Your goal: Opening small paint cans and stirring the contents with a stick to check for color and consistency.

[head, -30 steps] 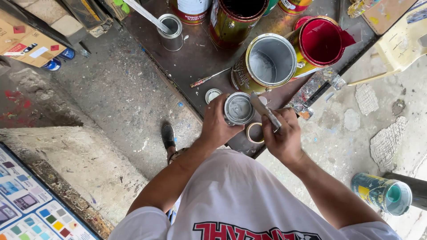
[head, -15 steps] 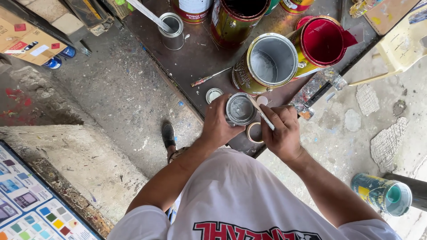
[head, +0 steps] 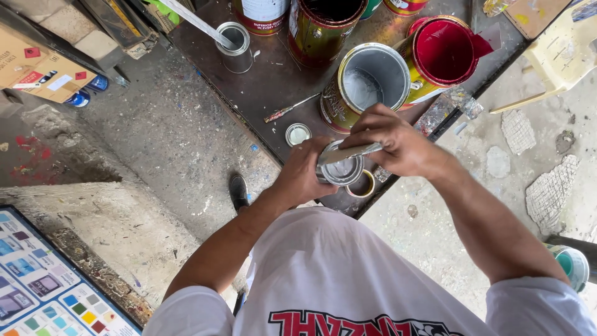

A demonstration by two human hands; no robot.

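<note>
My left hand [head: 305, 174] grips a small round tin of grey paint [head: 343, 169] at the near edge of a dark work table [head: 273, 81]. My right hand [head: 392, 140] is over the tin and holds a flat grey-coated stick [head: 348, 153] laid across the tin's rim. A small ring-shaped lid [head: 364, 185] lies on the table just right of the tin.
Behind the tin stand a large can with grey paint [head: 367, 84], a red-paint can [head: 444, 53] and a dark-red can [head: 323, 25]. A small tin with a stirrer [head: 235, 45], a screwdriver [head: 289, 109] and a round lid [head: 297, 134] lie left. A colour chart [head: 37, 280] sits bottom left.
My right hand has swung up from the right side of the tin to above it, turning the stick from upright to lying across the rim. The left hand keeps its hold.
</note>
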